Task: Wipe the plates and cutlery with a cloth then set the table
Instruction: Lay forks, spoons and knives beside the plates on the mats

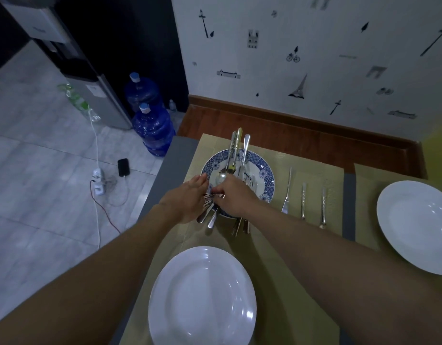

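cutlery (212, 219) pinched in r hand (236, 197) fingers over blue plate (267, 180); l hand (187, 202) fingers unclear.

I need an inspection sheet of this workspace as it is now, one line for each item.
Surface: grey table with beige placemats.
Job's things: blue patterned plate holding loose cutlery; near white plate; right white plate; three laid pieces on the mat; no cloth seen.
Clutter: nothing seen.
Grippers: left hand grips a cutlery bundle; right hand pinches its end.
Cables: white cable and red wire at a floor power strip; phone beside it.
Surroundings: two water bottles, dispenser, patterned wall.
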